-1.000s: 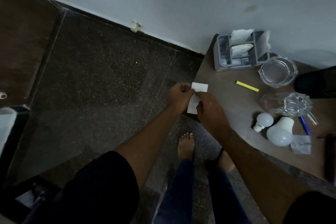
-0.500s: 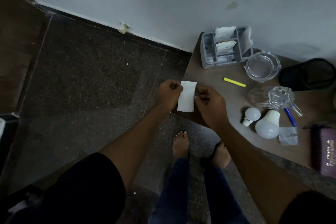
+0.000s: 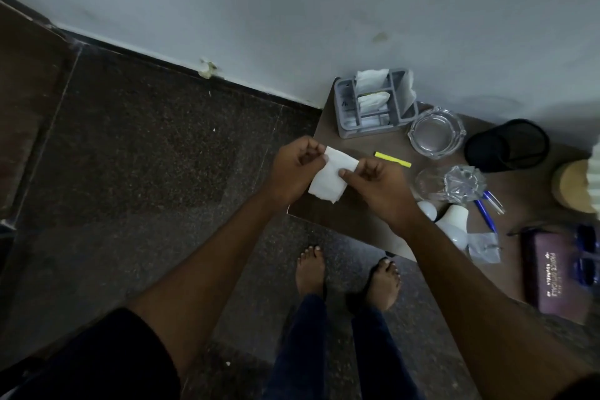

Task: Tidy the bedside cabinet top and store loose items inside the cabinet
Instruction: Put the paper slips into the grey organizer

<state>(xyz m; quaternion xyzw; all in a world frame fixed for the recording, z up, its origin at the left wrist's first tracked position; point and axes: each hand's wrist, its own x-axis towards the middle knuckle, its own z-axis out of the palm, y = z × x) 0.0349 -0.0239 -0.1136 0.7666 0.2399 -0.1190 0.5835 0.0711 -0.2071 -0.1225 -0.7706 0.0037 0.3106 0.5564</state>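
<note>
Head view: we pinch white folded tissue (image 3: 328, 181) between left hand (image 3: 293, 169) and right hand (image 3: 380, 187), over brown worktop (image 3: 363, 153) corner; dark speckled floor (image 3: 146, 156), pale wall (image 3: 292, 3).

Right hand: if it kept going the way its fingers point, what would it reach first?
The white paper pinched in the right hand; just beyond it, the left hand. Depth is hard to judge.
</note>
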